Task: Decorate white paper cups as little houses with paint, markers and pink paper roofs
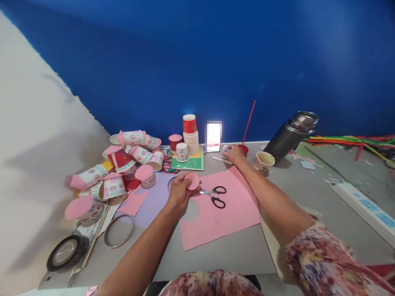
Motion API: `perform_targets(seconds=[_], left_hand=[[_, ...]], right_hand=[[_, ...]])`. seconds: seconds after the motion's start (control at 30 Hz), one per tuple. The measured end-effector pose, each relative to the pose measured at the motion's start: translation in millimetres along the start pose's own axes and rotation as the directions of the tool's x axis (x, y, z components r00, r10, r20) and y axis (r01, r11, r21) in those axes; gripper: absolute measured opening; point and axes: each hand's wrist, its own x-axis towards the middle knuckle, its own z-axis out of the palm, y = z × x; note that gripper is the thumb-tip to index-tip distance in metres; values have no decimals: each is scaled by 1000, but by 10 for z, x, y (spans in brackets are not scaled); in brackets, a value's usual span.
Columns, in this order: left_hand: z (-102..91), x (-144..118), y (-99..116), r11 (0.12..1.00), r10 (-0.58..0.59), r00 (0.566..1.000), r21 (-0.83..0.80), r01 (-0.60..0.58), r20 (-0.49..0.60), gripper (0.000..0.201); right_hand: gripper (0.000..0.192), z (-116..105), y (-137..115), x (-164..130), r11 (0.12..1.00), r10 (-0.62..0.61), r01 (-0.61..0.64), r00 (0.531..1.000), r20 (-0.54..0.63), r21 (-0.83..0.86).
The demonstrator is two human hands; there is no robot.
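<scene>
My left hand (180,190) pinches a pink paper circle (193,181) above a pink sheet (225,222) with a round cut in its left edge. Black-handled scissors (212,195) lie on that sheet, just right of the circle. Farther back, my right hand (233,155) has its fingertips closed around a small white object (225,149), whose kind I cannot make out. A white pen-like stick (220,159) lies just below those fingers. Behind the hand is a small red container (245,149) with a thin red stick (249,121) standing up from it.
Decorated paper cups (114,186) with pink paper pieces are piled at left. Stacked cups (191,142) stand beside a lit phone (213,137). A dark flask (288,135) and a patterned cup (263,161) stand at right, near a power strip (364,207). Tape (65,253) lies front left.
</scene>
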Motion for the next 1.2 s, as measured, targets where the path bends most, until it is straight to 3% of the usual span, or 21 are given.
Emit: perform_targets(seconds=[0.13,0.33,0.4,0.47,0.6,0.7,0.8,0.97,1.1,1.2], left_hand=[[-24,1,8,1000,6,1000,0,-6,-17,27],[-39,-2,-25,998,52,997,20,-51,-61,26],[-20,-20,-36,997,79,995,25,-78,-64,28],[8,-43,-52,994,104,993,31,-102,-63,29],[46,-74,-101,989,144,987,52,-140,-75,28],[34,-72,-133,985,160,983,80,-153,-85,26],[20,-72,-148,984,148,986,109,-138,-81,25],[65,-109,-155,982,140,990,133,-135,-28,14],[95,-124,-157,984,130,991,128,-128,-13,14],[84,-114,-157,985,127,992,122,-123,-24,13]], right_hand=[[17,-21,-74,-62,999,-37,36,999,23,24],[20,-228,-112,-761,973,-211,204,976,58,113],[18,-227,-118,-1032,945,-284,255,951,122,207],[22,-179,-112,-1259,870,-373,270,907,195,412],[32,6,-56,-1534,773,-443,264,875,193,577],[38,160,8,-1611,728,-410,216,898,161,651],[41,255,61,-1622,702,-386,141,899,207,698],[49,240,79,-1596,675,-322,27,910,261,738],[48,216,69,-1594,677,-311,51,924,222,734],[43,233,82,-1603,709,-362,138,913,190,691]])
